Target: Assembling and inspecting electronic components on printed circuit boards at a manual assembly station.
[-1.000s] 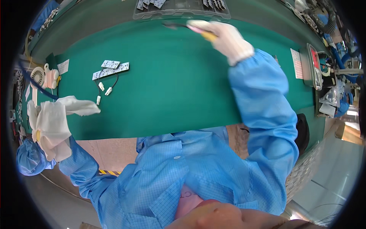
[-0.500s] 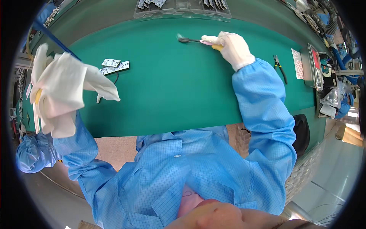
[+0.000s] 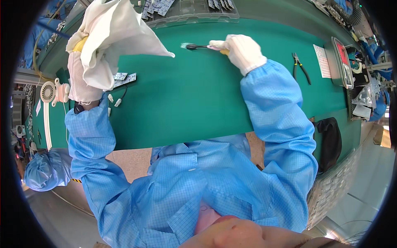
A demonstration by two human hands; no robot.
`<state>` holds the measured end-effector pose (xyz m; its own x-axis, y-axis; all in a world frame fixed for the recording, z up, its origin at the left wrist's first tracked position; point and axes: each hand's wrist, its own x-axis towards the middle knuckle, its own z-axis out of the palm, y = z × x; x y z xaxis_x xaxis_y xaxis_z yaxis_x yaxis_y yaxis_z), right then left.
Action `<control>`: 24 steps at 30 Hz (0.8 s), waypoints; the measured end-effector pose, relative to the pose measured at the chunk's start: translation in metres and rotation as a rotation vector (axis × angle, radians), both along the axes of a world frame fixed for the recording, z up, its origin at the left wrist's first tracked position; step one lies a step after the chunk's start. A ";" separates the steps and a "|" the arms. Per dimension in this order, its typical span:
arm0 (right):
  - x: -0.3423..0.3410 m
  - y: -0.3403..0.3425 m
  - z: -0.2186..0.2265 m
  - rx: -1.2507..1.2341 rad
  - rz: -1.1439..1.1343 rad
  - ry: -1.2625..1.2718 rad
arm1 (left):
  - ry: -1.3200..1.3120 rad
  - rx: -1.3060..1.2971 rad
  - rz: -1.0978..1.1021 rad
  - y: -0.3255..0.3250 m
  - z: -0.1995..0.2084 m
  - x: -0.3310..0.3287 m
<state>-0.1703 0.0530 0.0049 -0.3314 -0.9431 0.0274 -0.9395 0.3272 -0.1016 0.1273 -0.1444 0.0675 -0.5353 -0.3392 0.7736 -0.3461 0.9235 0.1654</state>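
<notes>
My gloved left hand (image 3: 80, 78) is raised over the left part of the green mat, closed on a white cloth (image 3: 113, 35). The cloth hangs loose and hides most of the fingers; one corner sticks out to the right. In its closed fingers, my gloved right hand (image 3: 245, 51) holds a thin black-handled brush (image 3: 196, 47) near the far middle of the mat. The pale, see-through bristles point left. Small circuit boards (image 3: 125, 80) lie just right of my left wrist, partly covered by the cloth, with a wire and white connectors (image 3: 118, 102) beside them.
At the far edge, a clear plastic tray (image 3: 194, 18) holds several boards. Cutting pliers (image 3: 301, 68), a printed sheet (image 3: 322, 62) and a clear box (image 3: 341, 68) lie to the right. A small fan (image 3: 49, 91) stands at the left. Black fabric (image 3: 329, 142) sits at the near right.
My left hand has moved up and to the right with the cloth, uncovering the fan. My right hand and the brush have shifted slightly left.
</notes>
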 end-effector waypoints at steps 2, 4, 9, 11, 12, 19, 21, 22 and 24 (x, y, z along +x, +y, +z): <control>-0.012 0.004 -0.009 0.025 0.005 0.063 | -0.023 0.091 -0.030 0.005 0.008 -0.009; -0.007 -0.002 -0.018 -0.128 0.035 0.051 | -0.039 0.213 -0.082 -0.014 0.000 -0.009; -0.031 -0.003 -0.017 -0.423 0.133 -0.393 | -0.037 0.053 -0.048 -0.026 -0.008 -0.031; -0.056 0.012 -0.010 -0.608 -0.003 -0.305 | 0.367 0.794 -0.285 -0.026 -0.018 -0.033; -0.060 0.020 -0.003 -0.603 -0.134 -0.370 | 0.475 0.959 -0.159 -0.048 -0.049 -0.021; -0.085 0.046 -0.017 -0.867 -0.159 -0.629 | -0.342 0.107 0.059 0.066 -0.099 -0.137; -0.077 0.042 0.001 -0.952 -0.118 -0.683 | -0.471 0.202 0.114 0.055 -0.129 -0.145; -0.081 0.045 0.003 -0.908 -0.204 -0.574 | -0.605 0.230 0.152 0.060 -0.136 -0.156; -0.082 0.048 0.008 -0.943 -0.279 -0.744 | -0.459 0.111 0.090 0.071 -0.128 -0.180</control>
